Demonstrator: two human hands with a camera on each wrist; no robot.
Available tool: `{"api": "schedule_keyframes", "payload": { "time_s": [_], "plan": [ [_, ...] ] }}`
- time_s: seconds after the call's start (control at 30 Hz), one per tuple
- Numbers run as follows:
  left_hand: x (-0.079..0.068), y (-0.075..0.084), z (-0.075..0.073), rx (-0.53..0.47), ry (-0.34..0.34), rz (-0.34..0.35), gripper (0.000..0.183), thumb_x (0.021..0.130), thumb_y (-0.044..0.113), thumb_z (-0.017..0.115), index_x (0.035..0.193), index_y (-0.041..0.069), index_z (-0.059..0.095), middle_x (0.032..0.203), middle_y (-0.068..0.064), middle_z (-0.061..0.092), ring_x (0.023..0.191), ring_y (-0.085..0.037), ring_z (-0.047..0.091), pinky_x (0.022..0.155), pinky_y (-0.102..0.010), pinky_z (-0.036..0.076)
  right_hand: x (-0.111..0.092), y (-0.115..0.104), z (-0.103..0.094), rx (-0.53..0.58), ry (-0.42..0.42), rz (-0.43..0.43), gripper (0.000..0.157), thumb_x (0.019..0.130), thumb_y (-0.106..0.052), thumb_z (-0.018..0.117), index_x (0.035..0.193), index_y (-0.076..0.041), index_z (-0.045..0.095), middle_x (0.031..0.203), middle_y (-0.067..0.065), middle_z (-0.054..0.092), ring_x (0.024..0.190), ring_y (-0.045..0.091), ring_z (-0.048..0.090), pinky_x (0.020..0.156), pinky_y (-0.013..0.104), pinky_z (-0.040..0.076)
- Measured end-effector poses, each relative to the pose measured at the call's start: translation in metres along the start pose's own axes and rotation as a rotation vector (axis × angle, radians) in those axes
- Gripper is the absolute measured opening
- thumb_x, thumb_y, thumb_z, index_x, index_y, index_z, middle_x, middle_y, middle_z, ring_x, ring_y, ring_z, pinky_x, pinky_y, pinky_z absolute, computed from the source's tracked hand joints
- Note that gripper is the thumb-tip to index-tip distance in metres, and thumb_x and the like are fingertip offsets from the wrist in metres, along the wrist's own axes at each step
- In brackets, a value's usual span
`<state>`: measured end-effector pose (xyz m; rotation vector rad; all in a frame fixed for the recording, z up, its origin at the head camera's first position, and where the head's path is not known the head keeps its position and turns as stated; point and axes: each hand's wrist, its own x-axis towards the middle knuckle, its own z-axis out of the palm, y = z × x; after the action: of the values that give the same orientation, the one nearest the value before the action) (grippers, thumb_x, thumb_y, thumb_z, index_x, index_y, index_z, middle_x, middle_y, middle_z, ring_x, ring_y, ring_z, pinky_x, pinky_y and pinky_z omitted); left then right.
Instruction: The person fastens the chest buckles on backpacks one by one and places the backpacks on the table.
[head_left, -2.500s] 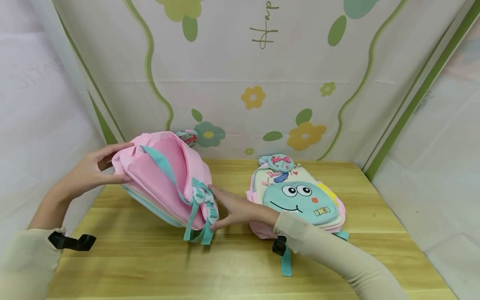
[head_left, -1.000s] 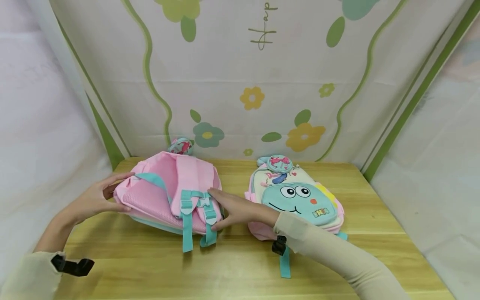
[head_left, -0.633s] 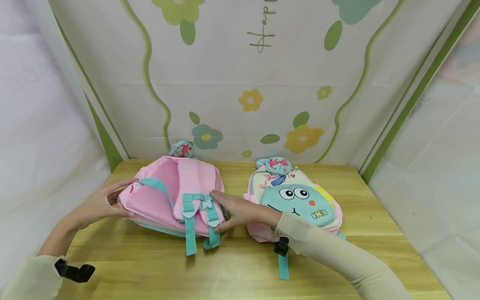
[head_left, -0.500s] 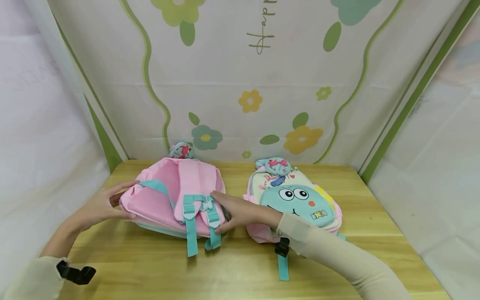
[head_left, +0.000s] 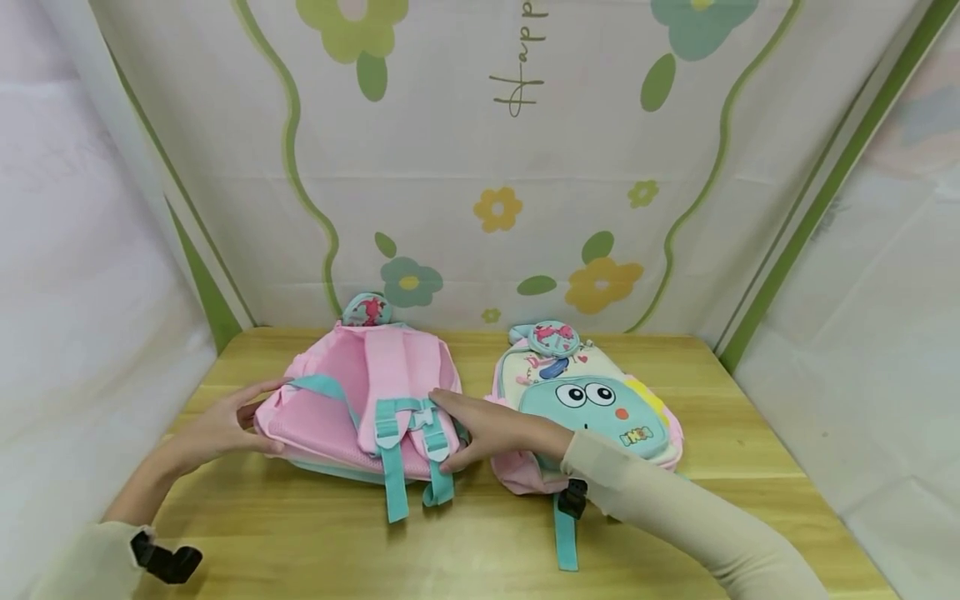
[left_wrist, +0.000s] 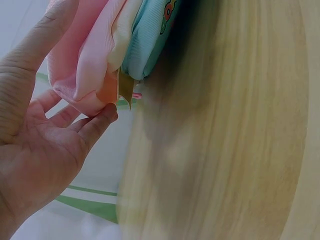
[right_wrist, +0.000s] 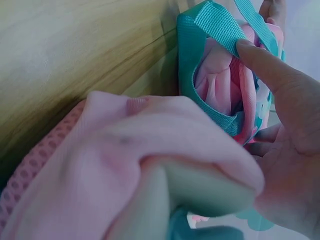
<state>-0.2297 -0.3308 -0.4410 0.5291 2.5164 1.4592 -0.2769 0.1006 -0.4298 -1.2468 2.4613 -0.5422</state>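
Note:
A pink child's backpack (head_left: 318, 421) is held between both hands over the left half of the table, its mesh back and straps facing up. My left hand (head_left: 221, 429) grips its left end, thumb on the near side and fingers behind; in the left wrist view those fingers (left_wrist: 97, 127) curl under the pink corner. At its other end, my right hand (head_left: 487, 429) grips the side by the teal webbing straps (head_left: 392, 479) and white buckle. The right thumb lies on a teal strap (right_wrist: 217, 25) in the right wrist view. A round dinosaur-print pouch (head_left: 367, 310) shows behind the top.
A second backpack (head_left: 536, 375), with a smiling teal face pocket (head_left: 600, 408), lies face up at the right, partly under my right forearm. Its teal strap (head_left: 566, 537) trails toward the front. Behind the wooden table (head_left: 315, 542) hangs a flower-print cloth (head_left: 450, 125).
The pink backpack has come down from a steep tilt to lie flatter, its straps turned upward. Both hands have moved down and slightly right with it. The second backpack stays put.

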Motion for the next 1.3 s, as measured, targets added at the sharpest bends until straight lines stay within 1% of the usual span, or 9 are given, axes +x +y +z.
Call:
{"api": "schedule_keyframes", "payload": {
  "time_s": [0.1,0.27,0.37,0.57,0.8,0.9,1.13,1.3],
  "plan": [
    [0.002,-0.001,0.002,0.001,-0.002,-0.004,0.094,0.085,0.008,0.081,0.159,0.0,0.024,0.149,-0.033,0.04,0.112,0.011,0.055,0.084,-0.022,0.055,-0.002,0.0,-0.001,0.01,-0.005,0.003,0.111,0.087,-0.05,0.078,0.164,-0.008,0.011,0.172,0.008,0.015,0.157,0.019,0.019,0.126,0.037,0.026],
    [0.005,-0.003,0.008,-0.015,-0.016,-0.018,0.095,0.085,0.011,0.081,0.16,0.002,0.024,0.151,-0.031,0.039,0.113,0.007,0.057,0.085,-0.022,0.056,-0.004,0.002,-0.002,0.014,-0.004,0.023,0.111,0.086,-0.05,0.08,0.164,-0.008,0.013,0.172,0.006,0.016,0.157,0.017,0.02,0.126,0.036,0.025],
    [0.006,-0.004,0.011,-0.014,-0.022,-0.032,0.095,0.085,0.012,0.081,0.16,0.002,0.023,0.152,-0.031,0.038,0.113,0.009,0.056,0.085,-0.022,0.056,-0.005,0.002,-0.002,0.008,-0.009,0.035,0.111,0.085,-0.05,0.08,0.164,-0.008,0.013,0.171,0.006,0.017,0.157,0.017,0.021,0.126,0.036,0.025],
    [0.007,-0.006,0.016,-0.013,-0.021,-0.034,0.094,0.086,0.013,0.081,0.16,0.0,0.024,0.152,-0.034,0.037,0.111,0.011,0.055,0.084,-0.022,0.056,-0.008,0.003,-0.002,0.0,-0.011,0.042,0.112,0.084,-0.05,0.081,0.164,-0.008,0.015,0.171,0.007,0.018,0.157,0.018,0.021,0.126,0.037,0.025],
    [0.012,-0.005,0.015,0.004,-0.014,-0.031,0.093,0.086,0.013,0.08,0.16,0.001,0.024,0.15,-0.034,0.04,0.11,0.008,0.056,0.083,-0.022,0.055,-0.008,0.003,-0.005,-0.039,0.0,0.046,0.117,0.08,-0.051,0.084,0.164,-0.008,0.015,0.172,0.008,0.017,0.158,0.019,0.019,0.126,0.037,0.025],
    [0.011,-0.006,0.015,0.014,-0.017,-0.031,0.093,0.086,0.014,0.08,0.16,0.002,0.024,0.149,-0.033,0.041,0.111,0.008,0.057,0.083,-0.022,0.055,-0.008,0.001,-0.005,-0.049,-0.001,0.047,0.117,0.08,-0.051,0.085,0.164,-0.008,0.015,0.172,0.009,0.016,0.158,0.02,0.02,0.126,0.038,0.026],
    [0.011,-0.008,0.014,0.025,-0.025,-0.029,0.094,0.087,0.014,0.08,0.16,0.0,0.023,0.152,-0.033,0.038,0.111,0.011,0.054,0.084,-0.02,0.054,-0.007,0.002,-0.003,-0.052,0.014,0.035,0.118,0.08,-0.05,0.085,0.164,-0.007,0.014,0.171,0.01,0.016,0.157,0.022,0.021,0.126,0.039,0.027],
    [0.013,-0.012,0.015,0.015,-0.04,-0.028,0.095,0.086,0.014,0.081,0.16,0.001,0.022,0.153,-0.032,0.036,0.111,0.008,0.056,0.084,-0.022,0.056,-0.006,0.003,-0.002,-0.051,0.011,0.046,0.119,0.08,-0.051,0.084,0.164,-0.008,0.012,0.172,0.01,0.014,0.158,0.021,0.019,0.126,0.039,0.025]
  ]
}}
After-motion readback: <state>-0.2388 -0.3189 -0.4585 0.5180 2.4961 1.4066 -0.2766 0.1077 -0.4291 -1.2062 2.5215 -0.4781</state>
